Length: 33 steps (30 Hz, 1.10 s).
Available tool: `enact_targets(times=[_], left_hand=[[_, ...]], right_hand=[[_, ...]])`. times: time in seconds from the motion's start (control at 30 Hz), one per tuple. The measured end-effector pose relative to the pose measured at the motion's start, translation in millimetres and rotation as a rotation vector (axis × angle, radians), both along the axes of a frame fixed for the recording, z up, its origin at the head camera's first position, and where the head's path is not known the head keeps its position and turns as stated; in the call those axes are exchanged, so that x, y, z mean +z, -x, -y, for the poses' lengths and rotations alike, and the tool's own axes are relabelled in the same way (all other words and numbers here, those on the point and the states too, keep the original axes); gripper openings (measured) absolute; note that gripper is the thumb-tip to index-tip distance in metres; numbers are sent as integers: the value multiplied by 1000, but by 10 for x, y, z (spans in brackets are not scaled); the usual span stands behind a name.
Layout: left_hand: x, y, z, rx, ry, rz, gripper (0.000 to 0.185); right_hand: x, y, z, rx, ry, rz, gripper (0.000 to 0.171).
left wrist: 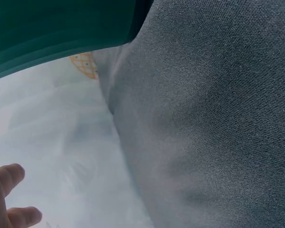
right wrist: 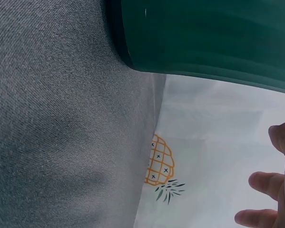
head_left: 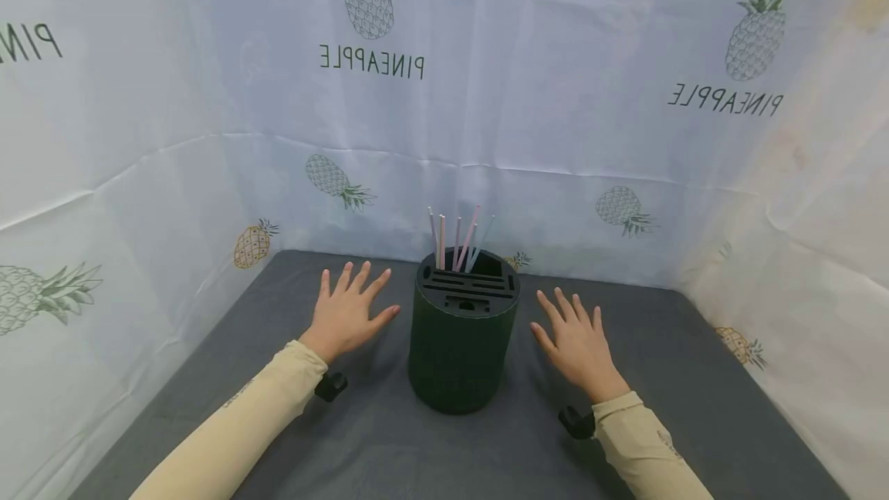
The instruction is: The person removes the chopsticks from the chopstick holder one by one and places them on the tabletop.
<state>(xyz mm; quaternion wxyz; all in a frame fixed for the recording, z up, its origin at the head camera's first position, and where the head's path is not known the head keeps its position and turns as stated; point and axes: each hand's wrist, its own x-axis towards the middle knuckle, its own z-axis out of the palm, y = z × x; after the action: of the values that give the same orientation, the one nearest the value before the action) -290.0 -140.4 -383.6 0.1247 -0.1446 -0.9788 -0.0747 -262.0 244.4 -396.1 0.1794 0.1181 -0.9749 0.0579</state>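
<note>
Nothing is in hand yet, as far as the pictures show: both hands are free and the dark green holder [head_left: 463, 342] stands untouched on the grey worktop [head_left: 389, 446], so I judge that the work is at its very beginning and all of it is left to do. On the left, the left hand [head_left: 345, 316] lies palm down over the worktop, its fingers [head_left: 361, 278] straight and spread, holding nothing; whether the palm rests on the cloth or hovers just above it, I cannot tell. The holder is just beside this hand, to its right, apart from the fingertips and the thumb. It stands upright in the middle, with slots in its top and several thin pink and pale straws [head_left: 458, 241] in the far opening. On the right, the right hand [head_left: 576, 344] is in the same posture, fingers [head_left: 571, 307] straight and spread, empty, with the holder just beside it on its left and not touching. The holder therefore lies between the two hands, near both. Behind everything hangs a white sheet with pineapples [head_left: 556, 99].
</note>
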Motion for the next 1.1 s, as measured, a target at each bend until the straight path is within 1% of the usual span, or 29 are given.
enact_targets(times=[0.1, 0.23, 0.3, 0.43, 0.53, 0.7, 1.1], left_hand=[[-3, 15, -4, -4, -1, 7, 75], [9, 22, -17, -13, 2, 48, 69], [16, 16, -26, -12, -2, 83, 60], [3, 16, -43, 3, -30, 174, 32], [-26, 24, -42, 8, -53, 208, 22], [-64, 31, -28, 5, -74, 204, 19], [-67, 46, -3, -3, -89, 211, 18]], right_hand=[[-9, 3, -1, -2, -10, 12, 62], [-9, 2, 10, -2, -22, 50, 57], [-7, 1, 21, -5, -19, 90, 52], [-9, 14, 34, -19, 28, 185, 38], [-11, 26, 36, -30, 66, 228, 27], [-16, 38, 26, -30, 79, 233, 20], [18, 53, 3, -23, 95, 229, 19]])
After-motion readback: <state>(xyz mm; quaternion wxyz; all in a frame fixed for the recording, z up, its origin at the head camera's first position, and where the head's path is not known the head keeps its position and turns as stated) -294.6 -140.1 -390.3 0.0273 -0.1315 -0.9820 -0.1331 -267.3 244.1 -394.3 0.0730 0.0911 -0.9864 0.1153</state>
